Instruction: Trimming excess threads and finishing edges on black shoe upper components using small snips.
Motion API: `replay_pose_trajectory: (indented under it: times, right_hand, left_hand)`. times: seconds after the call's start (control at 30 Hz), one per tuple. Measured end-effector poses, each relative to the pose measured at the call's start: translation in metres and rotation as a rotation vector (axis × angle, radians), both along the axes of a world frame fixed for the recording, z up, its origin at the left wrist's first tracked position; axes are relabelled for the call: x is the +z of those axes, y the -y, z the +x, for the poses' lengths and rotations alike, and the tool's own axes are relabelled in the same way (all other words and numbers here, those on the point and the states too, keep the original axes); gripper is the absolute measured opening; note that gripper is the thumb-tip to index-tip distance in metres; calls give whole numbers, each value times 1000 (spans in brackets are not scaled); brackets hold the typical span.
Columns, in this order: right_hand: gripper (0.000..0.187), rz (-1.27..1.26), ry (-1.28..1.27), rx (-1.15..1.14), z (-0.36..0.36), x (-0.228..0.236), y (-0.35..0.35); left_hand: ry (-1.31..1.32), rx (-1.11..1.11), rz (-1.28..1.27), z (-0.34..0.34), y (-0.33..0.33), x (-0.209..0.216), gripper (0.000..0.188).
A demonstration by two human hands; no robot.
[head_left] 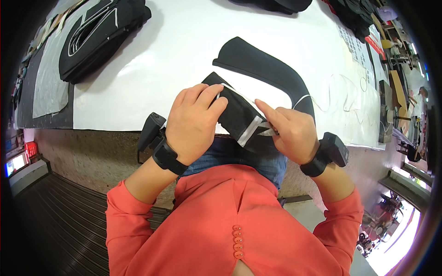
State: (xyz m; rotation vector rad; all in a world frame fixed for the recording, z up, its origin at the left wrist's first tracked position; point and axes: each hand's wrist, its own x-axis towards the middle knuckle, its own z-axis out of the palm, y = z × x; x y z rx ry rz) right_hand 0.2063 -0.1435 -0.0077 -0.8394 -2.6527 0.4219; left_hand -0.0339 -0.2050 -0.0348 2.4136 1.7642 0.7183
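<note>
My left hand (191,122) is closed on a black fabric piece (235,114) at the table's near edge, its fingertips pressing along the upper side. A white cord trim (240,94) runs along that side, and a white band (250,131) crosses the piece's right end. My right hand (294,131) is closed round small metal snips (267,130), their handles hidden in the palm. The snips' blades lie at the white band, with the index finger stretched toward the trim. Just beyond lies a curved black fabric piece (264,68), with a loose white cord (300,98) over its right end.
Black pieces with white piping (103,32) are stacked at the far left of the white-covered table (138,103). More black fabric (281,3) lies at the far edge. Loose white thread (352,108) and a printed sheet (354,43) are on the right.
</note>
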Motion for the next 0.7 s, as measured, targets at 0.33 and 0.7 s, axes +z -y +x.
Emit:
replay_pose_trajectory:
  times: [0.33, 0.7]
  right_hand:
    - [46, 0, 52, 9, 6, -15, 12]
    - [48, 14, 313, -27, -8, 3, 18]
  left_hand:
    - [-1, -5, -48, 3, -2, 3, 24]
    - [42, -12, -70, 3, -4, 9, 33]
